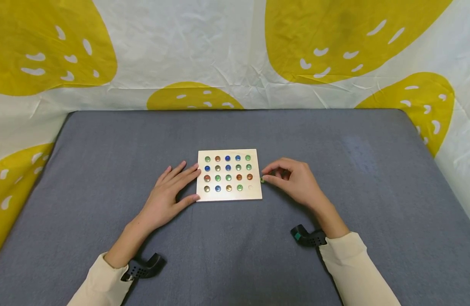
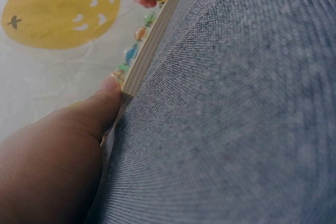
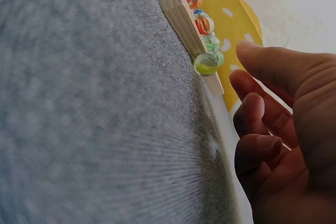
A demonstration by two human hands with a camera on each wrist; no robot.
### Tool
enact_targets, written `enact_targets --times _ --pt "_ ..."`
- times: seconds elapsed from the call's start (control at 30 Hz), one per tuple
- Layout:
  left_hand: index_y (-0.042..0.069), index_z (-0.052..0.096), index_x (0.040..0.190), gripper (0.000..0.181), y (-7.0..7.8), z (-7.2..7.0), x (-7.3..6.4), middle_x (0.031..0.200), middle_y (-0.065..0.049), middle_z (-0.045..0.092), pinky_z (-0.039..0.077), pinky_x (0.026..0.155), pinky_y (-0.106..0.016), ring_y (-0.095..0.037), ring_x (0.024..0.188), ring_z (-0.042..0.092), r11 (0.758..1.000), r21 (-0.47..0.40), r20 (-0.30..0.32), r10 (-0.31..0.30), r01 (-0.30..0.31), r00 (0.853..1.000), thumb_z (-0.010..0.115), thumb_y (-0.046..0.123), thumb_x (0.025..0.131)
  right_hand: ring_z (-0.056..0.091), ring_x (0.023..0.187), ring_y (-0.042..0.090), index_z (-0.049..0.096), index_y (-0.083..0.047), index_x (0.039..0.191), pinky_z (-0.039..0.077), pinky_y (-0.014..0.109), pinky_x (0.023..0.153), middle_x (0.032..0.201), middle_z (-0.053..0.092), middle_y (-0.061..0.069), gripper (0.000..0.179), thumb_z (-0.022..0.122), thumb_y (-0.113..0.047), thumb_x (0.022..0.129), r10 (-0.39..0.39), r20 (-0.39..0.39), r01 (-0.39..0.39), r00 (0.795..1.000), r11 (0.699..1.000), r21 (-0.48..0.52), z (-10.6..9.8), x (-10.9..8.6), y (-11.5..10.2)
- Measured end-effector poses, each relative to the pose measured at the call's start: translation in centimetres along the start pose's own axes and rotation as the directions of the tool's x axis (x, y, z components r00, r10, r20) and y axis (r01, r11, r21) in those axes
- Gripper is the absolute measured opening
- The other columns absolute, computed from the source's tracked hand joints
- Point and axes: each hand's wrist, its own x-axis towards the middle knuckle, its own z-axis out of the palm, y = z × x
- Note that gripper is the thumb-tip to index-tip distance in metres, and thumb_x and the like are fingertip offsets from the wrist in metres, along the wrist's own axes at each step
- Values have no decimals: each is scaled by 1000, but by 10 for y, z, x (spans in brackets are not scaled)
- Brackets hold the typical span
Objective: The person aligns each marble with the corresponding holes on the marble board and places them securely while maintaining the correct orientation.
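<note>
A pale wooden board [image 1: 223, 200] lies on the grey cloth, with rows of glass marbles [image 1: 228, 168] in green, blue and orange set in its top. The hollow [image 1: 250, 187] at its near right corner holds no marble. My left hand [image 1: 164, 199] lies along the board's left side, fingers spread and fairly straight, fingertips and thumb at its edge. By the right edge sits a loose yellow-green marble [image 3: 206, 64]. Right beside it is my right hand [image 1: 294, 180], fingers loosely bent. The right wrist view shows a gap between the thumb, forefinger and that marble.
Grey cloth [image 1: 235, 255] covers the table all round the board. Behind it hangs a white curtain [image 1: 189, 42] with large yellow shapes. Each wrist wears a black camera mount [image 1: 309, 236] just ahead of a cream sleeve [image 1: 357, 263].
</note>
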Motion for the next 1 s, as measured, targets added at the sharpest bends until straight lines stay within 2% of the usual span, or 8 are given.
enact_targets --times 0.2,0.4,0.6,0.83,1.0 --pt "14 48 143 65 2 0 0 148 -2 41 12 112 -55 -30 140 26 1000 -3 -6 8 -8 1000 71 33 86 48 57 16 75 -16 94 39 25 50 73 57 -2 12 77 -16 83 38 33 -40 999 998 49 1 -2 5" --pt "13 48 143 65 3 0 0 148 -2 41 12 111 -55 -31 140 26 1000 -6 -8 12 -12 1000 72 32 86 44 55 18 73 -3 96 37 25 48 72 55 6 14 75 -3 82 32 57 -37 998 996 81 -5 -4 -19" --pt "13 48 143 65 3 -1 1 148 -2 41 13 111 -55 -31 140 27 1000 -1 -9 14 -14 1000 71 33 86 43 56 17 72 -3 95 37 25 49 71 53 7 14 76 -1 81 25 84 -30 996 998 51 -7 -3 -26" --pt "13 48 143 64 1 -1 0 148 -3 41 13 111 -55 -31 140 27 1000 -2 -12 15 -15 1000 70 34 87 43 56 17 72 -2 95 37 25 51 71 54 8 15 76 0 81 12 107 -16 994 999 38 -5 -2 -24" --pt "13 48 143 64 1 0 0 148 -3 41 12 112 -54 -31 140 27 1000 -3 -12 14 -14 1000 71 33 87 42 56 18 73 -6 96 34 25 52 71 54 6 16 77 -3 81 9 100 -12 995 999 34 3 -2 -2"
